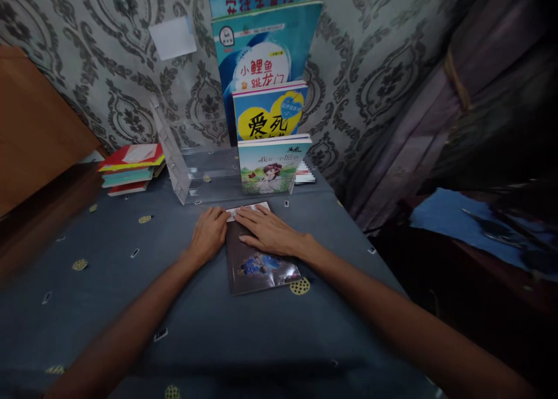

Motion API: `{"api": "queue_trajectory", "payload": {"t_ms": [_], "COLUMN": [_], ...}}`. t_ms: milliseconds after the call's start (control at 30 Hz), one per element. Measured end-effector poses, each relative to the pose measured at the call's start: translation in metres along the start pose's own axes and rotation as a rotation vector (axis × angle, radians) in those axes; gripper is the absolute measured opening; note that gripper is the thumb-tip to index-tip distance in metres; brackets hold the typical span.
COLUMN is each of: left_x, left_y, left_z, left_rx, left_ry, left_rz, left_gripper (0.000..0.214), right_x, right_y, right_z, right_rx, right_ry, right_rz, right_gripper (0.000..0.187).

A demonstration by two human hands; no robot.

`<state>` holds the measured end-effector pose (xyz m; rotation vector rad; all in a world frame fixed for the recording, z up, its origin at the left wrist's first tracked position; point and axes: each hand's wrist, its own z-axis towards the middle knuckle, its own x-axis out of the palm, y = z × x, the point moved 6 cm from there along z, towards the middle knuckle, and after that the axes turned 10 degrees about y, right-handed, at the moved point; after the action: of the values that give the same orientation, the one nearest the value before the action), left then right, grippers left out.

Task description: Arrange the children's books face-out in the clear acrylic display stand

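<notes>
A dark-covered book [244,265] with blue artwork lies flat on the cloth-covered table. My left hand [209,233] is closed at the book's upper left edge, its fingers bent and its thumb side against the cover. Flat across the upper part of the cover rests my right hand [274,231], fingers stretched out. A pale strip [264,206] shows along the book's top end, partly hidden under the fingers; I cannot tell whether it is paper or part of the cover. Just behind stands a picture book with a girl on its front [270,169].
More upright books, a yellow-and-blue one [265,111] and a teal one [261,50], rise in tiers behind it. Left of them is a clear plastic stand [172,155]. A stack of books [131,166] lies at the back left. A curtain [410,120] hangs right.
</notes>
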<state>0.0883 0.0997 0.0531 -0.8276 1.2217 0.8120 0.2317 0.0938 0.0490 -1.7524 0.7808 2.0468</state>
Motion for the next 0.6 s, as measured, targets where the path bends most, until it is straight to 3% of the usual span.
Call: {"api": "queue_trajectory", "payload": {"t_ms": [367,600], "left_x": [0.001,0.002], "left_y": [-0.002,-0.001], "left_z": [-0.001,-0.001], "left_rx": [-0.038,-0.017], "left_ry": [0.065,0.026], "left_rz": [0.087,0.068], "left_gripper": [0.031,0.03], "right_x": [-0.005,-0.006], "right_y": [-0.008,-0.024], "right_z": [-0.01,-0.02], "right_rx": [0.203,0.4], "right_ry": [-0.056,-0.113], "right_rz": [-0.008,0.06], "right_gripper": [0.058,0.043]}}
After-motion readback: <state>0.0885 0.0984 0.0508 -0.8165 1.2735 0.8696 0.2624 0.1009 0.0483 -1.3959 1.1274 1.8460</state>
